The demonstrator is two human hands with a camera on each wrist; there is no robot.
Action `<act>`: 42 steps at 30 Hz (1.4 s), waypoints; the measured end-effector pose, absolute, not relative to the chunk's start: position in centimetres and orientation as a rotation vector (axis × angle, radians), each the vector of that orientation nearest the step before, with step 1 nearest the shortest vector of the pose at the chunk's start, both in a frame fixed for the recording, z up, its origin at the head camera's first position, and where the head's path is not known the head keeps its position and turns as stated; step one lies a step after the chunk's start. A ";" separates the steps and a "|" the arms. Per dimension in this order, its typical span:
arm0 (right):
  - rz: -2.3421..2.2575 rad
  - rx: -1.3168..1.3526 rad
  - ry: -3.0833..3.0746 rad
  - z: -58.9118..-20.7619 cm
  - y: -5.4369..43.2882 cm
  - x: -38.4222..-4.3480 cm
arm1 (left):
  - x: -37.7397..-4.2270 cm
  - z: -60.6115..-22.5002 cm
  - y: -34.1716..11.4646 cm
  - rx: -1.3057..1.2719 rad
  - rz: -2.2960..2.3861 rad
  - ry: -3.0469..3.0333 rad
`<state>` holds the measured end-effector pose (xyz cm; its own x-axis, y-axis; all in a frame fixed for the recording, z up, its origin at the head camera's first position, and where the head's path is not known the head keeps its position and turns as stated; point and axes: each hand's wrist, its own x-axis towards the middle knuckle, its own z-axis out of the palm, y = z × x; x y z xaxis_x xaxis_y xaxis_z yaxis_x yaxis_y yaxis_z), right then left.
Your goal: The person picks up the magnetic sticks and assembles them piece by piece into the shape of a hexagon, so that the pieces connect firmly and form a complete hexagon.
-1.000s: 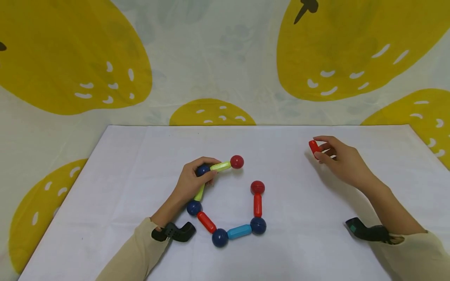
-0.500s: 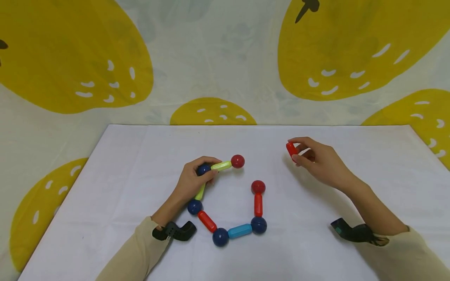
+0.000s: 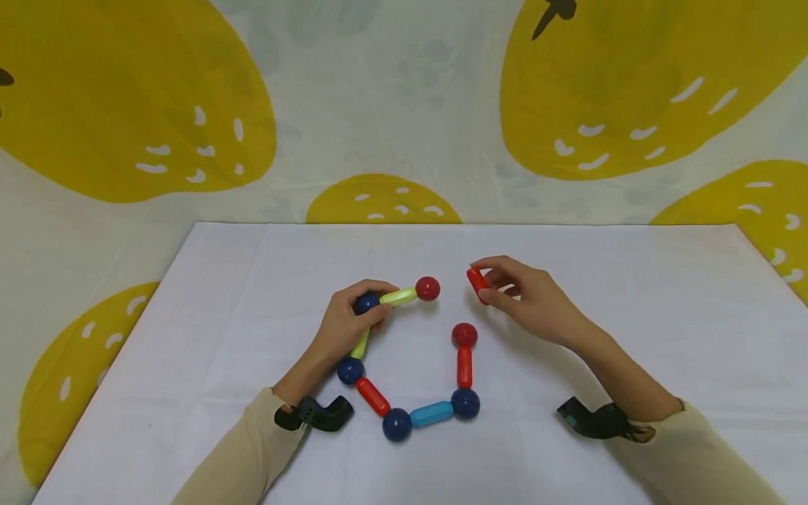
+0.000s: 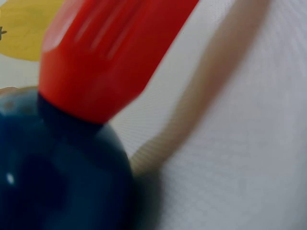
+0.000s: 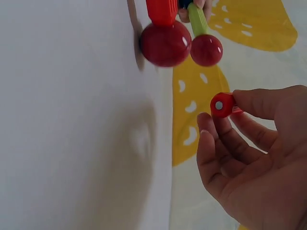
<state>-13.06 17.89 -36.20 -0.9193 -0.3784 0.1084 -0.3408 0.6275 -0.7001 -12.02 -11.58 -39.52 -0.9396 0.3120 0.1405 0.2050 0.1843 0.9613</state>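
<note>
My right hand (image 3: 536,301) pinches a short red magnetic rod (image 3: 477,285) between thumb and fingertips above the table. A silver disc shows in the end of this red rod (image 5: 219,105) in the right wrist view. My left hand (image 3: 344,322) grips a dark blue ball (image 3: 367,303) at the joint of two yellow-green rods. One yellow-green rod (image 3: 398,297) ends in a red ball (image 3: 428,288), close to the left of the pinched rod. The chain runs on through blue balls (image 3: 397,425), a red rod (image 3: 373,397) and a light blue rod (image 3: 432,414).
At the chain's right end, an upright-running red rod (image 3: 464,367) carries another red ball (image 3: 464,334), with a gap between the two red ends. A white cloth (image 3: 252,280) covers the table. Behind hangs a fabric (image 3: 391,91) with yellow fruit shapes.
My right hand has moved left with the red magnetic rod, from the right side of the table to near the red balls. The left hand and the chain have stayed nearly still.
</note>
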 end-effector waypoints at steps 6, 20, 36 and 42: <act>-1.295 -0.584 2.644 -36.6 16.7 -13.1 | -12.2 -39.5 -11.5 0.530 1.899 2.341; -1.330 -0.532 2.595 -37.4 14.6 -12.9 | -12.1 -39.4 -11.6 0.508 1.931 2.347; -1.303 -0.533 2.582 -38.0 14.1 -12.6 | -12.1 -39.4 -11.6 0.477 1.962 2.352; -1.266 -0.543 2.596 -38.1 14.1 -12.6 | -12.1 -39.4 -11.5 0.487 1.967 2.350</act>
